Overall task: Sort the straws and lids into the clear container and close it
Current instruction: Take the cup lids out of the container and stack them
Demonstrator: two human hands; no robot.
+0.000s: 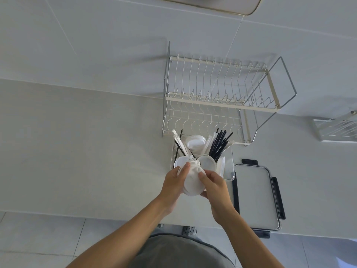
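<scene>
counter [87, 151], pale | my left hand [174, 183] and right hand [214, 187]: fingers curled around white lids [193, 185] | container [229, 171] behind: straws [220, 144] upright | cover [255, 194] beside

Pale grey tiled wall [116, 45] with thin grout lines behind a light, smooth table [77, 151]. White two-tier wire dish rack [218, 93] with chrome side frames standing against the wall. Part of a second rack [336, 128] at the right edge. Grey floor tiles [38, 238] below. Soft, even light.
</scene>
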